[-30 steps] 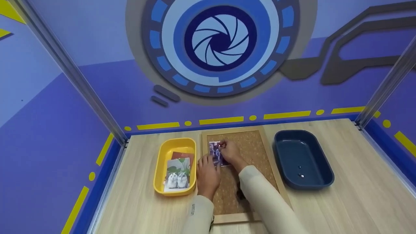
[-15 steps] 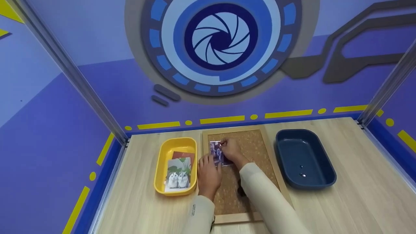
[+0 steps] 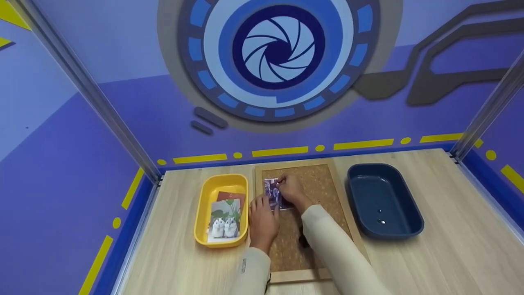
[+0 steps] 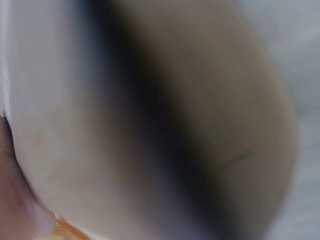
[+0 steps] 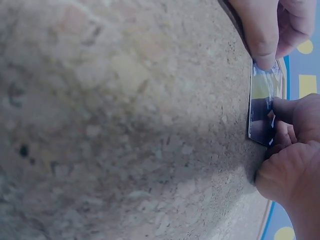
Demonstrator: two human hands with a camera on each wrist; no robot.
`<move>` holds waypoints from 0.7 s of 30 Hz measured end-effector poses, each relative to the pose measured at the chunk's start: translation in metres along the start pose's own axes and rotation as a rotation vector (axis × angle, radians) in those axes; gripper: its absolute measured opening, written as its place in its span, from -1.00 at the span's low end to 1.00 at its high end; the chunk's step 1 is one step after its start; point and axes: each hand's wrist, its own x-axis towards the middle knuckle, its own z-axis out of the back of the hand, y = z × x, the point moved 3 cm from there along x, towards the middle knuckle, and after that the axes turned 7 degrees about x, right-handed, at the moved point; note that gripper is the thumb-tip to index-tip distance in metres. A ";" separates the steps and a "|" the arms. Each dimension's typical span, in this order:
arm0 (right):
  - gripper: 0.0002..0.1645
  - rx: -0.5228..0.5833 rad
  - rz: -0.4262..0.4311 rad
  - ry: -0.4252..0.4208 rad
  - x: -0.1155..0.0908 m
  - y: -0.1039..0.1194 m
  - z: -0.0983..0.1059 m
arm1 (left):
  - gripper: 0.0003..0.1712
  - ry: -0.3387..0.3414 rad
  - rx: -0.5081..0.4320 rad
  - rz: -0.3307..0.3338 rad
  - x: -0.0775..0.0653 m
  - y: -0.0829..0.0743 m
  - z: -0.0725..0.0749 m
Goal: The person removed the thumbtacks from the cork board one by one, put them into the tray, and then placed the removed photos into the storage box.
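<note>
A glossy photo (image 3: 270, 187) with purple and dark tones lies on the upper left of a wood-framed cork board (image 3: 321, 184). My left hand (image 3: 262, 223) rests over its lower left part, fingers extended and thumb pressing the photo's surface. Beside it, my right hand (image 3: 292, 191) pinches a small shiny push pin (image 3: 278, 182) at the photo's upper edge; the fingertips hide most of it. In the right wrist view, the left thumb (image 5: 265, 50) and the curled right hand (image 5: 295, 160) meet on the photo. Blurred sleeve (image 4: 225, 100) fills most of the left wrist view.
Left of the board stands a yellow tray (image 3: 199, 213) holding a photo of two white animals (image 3: 224, 225) over a reddish card (image 3: 237, 196). On the right, a dark blue tray (image 3: 378, 176) contains small shiny pieces (image 3: 381, 222). A patterned wall (image 3: 204, 143) rises behind the table.
The hands and photo hold nearly the same place throughout. Only a slight shift of the head view shows.
</note>
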 end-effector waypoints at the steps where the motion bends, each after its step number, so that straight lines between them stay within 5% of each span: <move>1: -0.87 0.003 -0.001 -0.003 0.000 0.000 0.000 | -0.37 -0.008 -0.007 -0.001 0.000 0.000 0.000; 12: -0.91 -0.034 -0.105 -0.015 0.002 -0.003 -0.001 | -0.39 -0.028 -0.001 -0.019 -0.002 -0.001 0.000; 21: -0.94 -0.057 -0.077 -0.058 0.006 -0.003 -0.004 | -0.36 0.021 0.011 0.008 0.001 0.001 0.001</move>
